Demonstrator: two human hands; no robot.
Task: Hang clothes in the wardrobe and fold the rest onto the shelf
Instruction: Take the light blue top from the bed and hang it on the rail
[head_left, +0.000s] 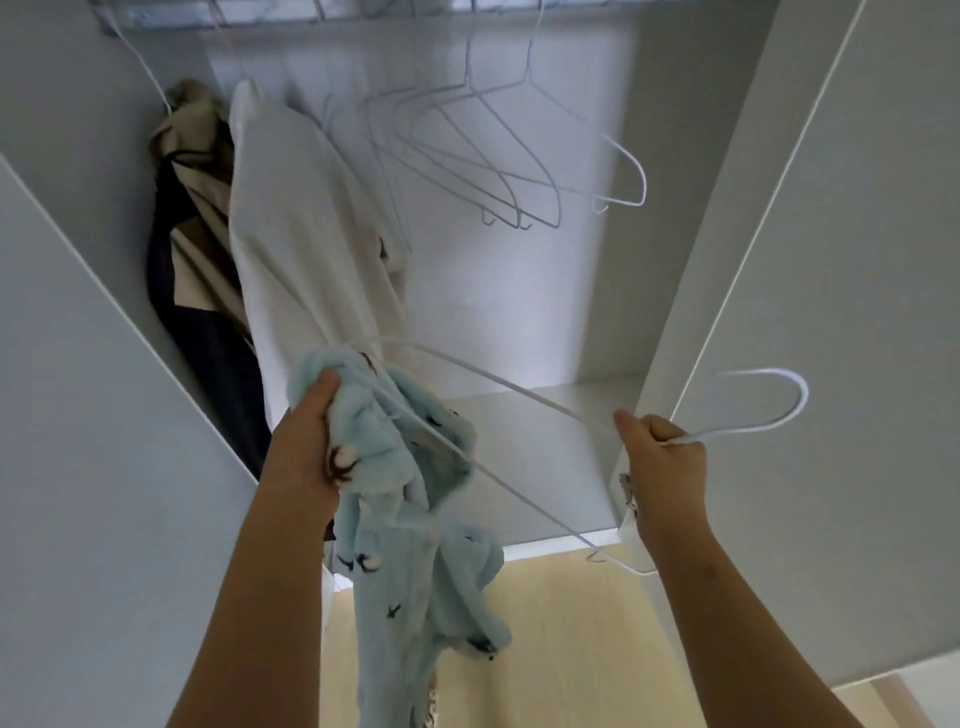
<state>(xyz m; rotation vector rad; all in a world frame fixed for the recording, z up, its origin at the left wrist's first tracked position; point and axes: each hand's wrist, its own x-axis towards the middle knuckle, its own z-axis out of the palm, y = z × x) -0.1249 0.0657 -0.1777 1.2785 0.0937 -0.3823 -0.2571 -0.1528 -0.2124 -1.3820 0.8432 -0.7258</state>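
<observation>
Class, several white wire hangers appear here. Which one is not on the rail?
The hanger gripped by the right hand; the other hangers hang on the rail.

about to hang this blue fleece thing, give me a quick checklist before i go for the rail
1. Left hand grips the light blue fleece garment: ok.
2. Right hand holds the white wire hanger at its neck: ok.
3. Hanger seated in both shoulders: not ok; one arm reaches the fabric, the other end is bare by the right wrist.
4. Hanger hook free of cloth: ok.
5. Wardrobe doors open: ok.
6. Free spot on the rail: cannot tell; it is cut off at the top edge.
</observation>
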